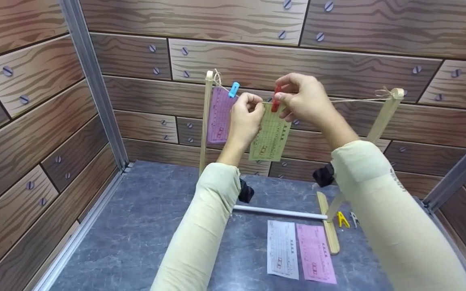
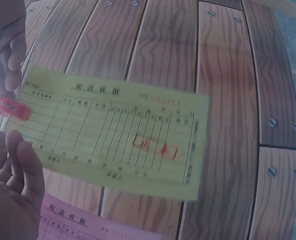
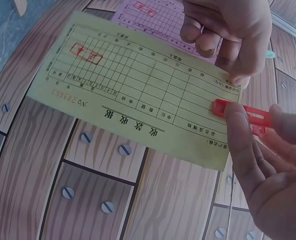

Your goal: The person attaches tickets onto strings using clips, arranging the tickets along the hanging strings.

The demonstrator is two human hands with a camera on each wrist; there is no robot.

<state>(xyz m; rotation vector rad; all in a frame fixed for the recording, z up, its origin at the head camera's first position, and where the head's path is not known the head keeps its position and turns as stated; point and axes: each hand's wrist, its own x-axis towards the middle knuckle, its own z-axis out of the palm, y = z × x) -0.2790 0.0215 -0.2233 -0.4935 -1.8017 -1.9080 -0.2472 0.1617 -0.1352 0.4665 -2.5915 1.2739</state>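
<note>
Right of the hung purple slip [image 1: 218, 117], apparently pegging the yellow-green slip [image 1: 271, 139] onto the string [image 1: 358, 100]. Pinching its top-left corner with the left hand [image 1: 247, 117], gripping the red peg [image 1: 275, 107] on its top edge with the right hand [image 1: 308, 97]. Probably calls for steadying the slip, then releasing the peg. Cannot make out the peg's bite on the string, nor the purple slip's covered right edge.

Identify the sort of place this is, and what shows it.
Probably a purpose-built work booth rather than an ordinary room: brown wood-print back wall with drawn-looking screws, silver metal corner post, and grey marble-patterned work surface.
</note>
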